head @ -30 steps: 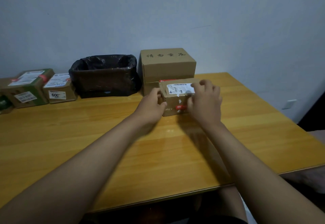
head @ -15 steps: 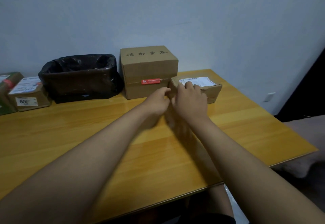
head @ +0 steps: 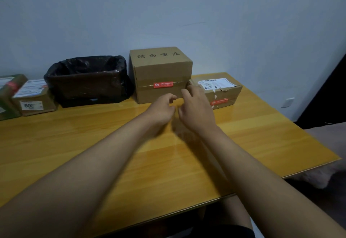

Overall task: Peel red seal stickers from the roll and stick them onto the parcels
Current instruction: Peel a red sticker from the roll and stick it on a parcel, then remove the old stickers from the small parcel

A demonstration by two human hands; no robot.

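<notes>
Both hands hover over the worktop point(head: 93, 144), close together, holding nothing. Left hand point(head: 161, 109) loosely curled; right hand point(head: 196, 108) relaxed, fingers near the small parcel point(head: 222, 92) by the right edge. It carries a red seal sticker point(head: 219, 102) on its front. The big box point(head: 161, 73) just left of it also has one point(head: 162, 85). Black-lined bin point(head: 88, 80) and more parcels point(head: 31, 97) far left. Sticker roll not visible.
</notes>
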